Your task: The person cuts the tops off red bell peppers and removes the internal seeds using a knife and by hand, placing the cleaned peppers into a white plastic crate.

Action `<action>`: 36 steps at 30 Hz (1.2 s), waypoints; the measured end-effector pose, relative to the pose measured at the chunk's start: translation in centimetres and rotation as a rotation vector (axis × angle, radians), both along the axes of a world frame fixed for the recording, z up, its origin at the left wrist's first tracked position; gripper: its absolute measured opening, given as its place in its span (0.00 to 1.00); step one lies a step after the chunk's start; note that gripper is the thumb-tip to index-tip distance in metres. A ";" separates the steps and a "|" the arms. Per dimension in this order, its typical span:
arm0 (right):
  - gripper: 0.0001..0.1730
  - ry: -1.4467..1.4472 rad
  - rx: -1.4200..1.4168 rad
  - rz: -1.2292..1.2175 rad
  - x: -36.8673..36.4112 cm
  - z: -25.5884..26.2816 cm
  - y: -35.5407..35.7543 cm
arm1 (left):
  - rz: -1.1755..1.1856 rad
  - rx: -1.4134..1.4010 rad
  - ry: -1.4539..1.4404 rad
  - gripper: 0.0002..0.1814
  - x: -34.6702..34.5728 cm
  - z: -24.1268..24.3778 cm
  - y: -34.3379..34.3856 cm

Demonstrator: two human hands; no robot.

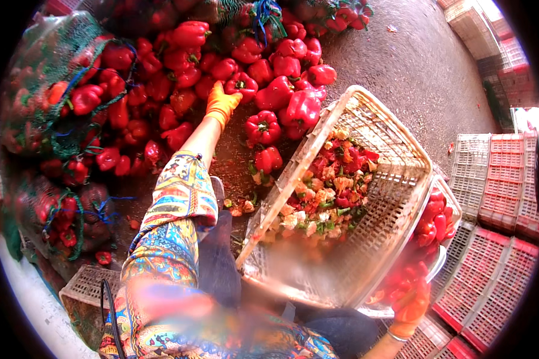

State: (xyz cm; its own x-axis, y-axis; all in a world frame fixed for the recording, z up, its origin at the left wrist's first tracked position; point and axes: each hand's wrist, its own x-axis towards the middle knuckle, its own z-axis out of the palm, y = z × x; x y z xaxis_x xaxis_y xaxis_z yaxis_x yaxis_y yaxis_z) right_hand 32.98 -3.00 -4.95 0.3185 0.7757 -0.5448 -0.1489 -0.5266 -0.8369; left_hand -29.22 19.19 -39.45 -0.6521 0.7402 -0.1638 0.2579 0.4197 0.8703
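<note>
My left hand (223, 105), in an orange glove, reaches into a heap of red bell peppers on the ground. Its fingers are at the near left side of one red bell pepper (241, 87) with a green stem; whether they grip it is unclear. At the lower right, my right hand (411, 307), also orange-gloved, is by a white container (440, 264) of red peppers. Blur hides what its fingers hold. Between my hands stands a tilted, dirty plastic crate (388, 121). Inside it lie pepper cores, stems and seeds (325, 193).
Green mesh sacks (40, 85) of peppers crowd the left side. Stacked slatted crates (505, 175) line the right. A small crate (90, 285) stands at the lower left. Seeds and scraps litter the ground (413, 58). A crate (440, 202) of red peppers sits behind the tilted one.
</note>
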 end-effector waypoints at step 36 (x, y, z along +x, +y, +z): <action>0.27 -0.241 -0.289 0.378 -16.2 -4.9 6.6 | -0.197 0.185 0.243 0.67 1.5 -4.1 -4.7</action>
